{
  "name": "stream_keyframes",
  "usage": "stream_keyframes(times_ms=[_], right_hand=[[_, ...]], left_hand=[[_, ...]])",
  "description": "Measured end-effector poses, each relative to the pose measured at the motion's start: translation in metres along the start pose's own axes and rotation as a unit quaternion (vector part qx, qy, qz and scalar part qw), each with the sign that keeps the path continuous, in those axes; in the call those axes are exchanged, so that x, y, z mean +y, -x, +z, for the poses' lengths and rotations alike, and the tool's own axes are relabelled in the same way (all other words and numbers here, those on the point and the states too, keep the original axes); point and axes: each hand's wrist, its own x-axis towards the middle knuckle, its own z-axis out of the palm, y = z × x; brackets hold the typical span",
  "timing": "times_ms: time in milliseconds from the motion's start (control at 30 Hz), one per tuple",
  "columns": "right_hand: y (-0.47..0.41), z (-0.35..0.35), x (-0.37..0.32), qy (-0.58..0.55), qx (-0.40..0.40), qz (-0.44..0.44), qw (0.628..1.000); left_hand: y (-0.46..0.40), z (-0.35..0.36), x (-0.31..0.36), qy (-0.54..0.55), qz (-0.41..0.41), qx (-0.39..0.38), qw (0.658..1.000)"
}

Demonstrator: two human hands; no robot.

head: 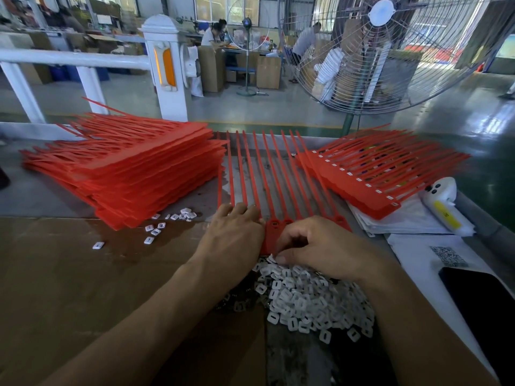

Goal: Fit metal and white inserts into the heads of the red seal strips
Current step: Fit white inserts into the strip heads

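1. Nearest to the camera, a heap of white inserts lies on the table, between the two forearms. Some dark metal inserts show at its left edge.
2. The right hand is at the far edge of the heap. Its fingers are curled, and thumb and fingertips pinch one white insert just beside the red heads.
3. The left hand lies flat, palm down, with its fingers straight and close together. It presses on the sheet of strips near the heads.
4. This sheet lies in the middle of the table, its heads toward the person and its long tails pointing away. Both hands cover part of the heads.
5. A few loose white inserts lie to the left, on brown cardboard.
6. On the right are a dark phone, white papers and a white device.
7. Farther left is a tall stack of red sheets. Farther right is a smaller stack with white inserts in the heads.
8. Behind the table stand a big fan and a white railing.
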Motion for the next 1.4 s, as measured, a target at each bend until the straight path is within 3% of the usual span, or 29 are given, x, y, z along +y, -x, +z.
stream_keyframes(times_ms=[233, 433, 700, 1067, 1400], right_hand=[[0.002, 0.0, 0.001, -0.018, 0.002, 0.002, 1.0], [0.002, -0.002, 0.005, -0.012, 0.069, 0.017, 0.997], [0.003, -0.004, 0.003, 0.001, 0.027, 0.018, 0.999], [0.002, 0.001, 0.001, 0.052, 0.039, 0.019, 0.998], [-0.005, 0.007, 0.004, -0.068, 0.192, -0.001, 0.979]], left_hand=[[0.002, 0.008, -0.008, 0.072, -0.025, 0.014, 0.997], [0.001, 0.011, -0.014, 0.139, -0.049, 0.028, 0.989], [-0.001, 0.008, -0.014, 0.141, -0.057, 0.033, 0.988], [0.001, 0.007, -0.009, 0.108, -0.05, 0.032, 0.992], [0.004, 0.006, -0.023, 0.217, -0.106, 0.098, 0.966]])
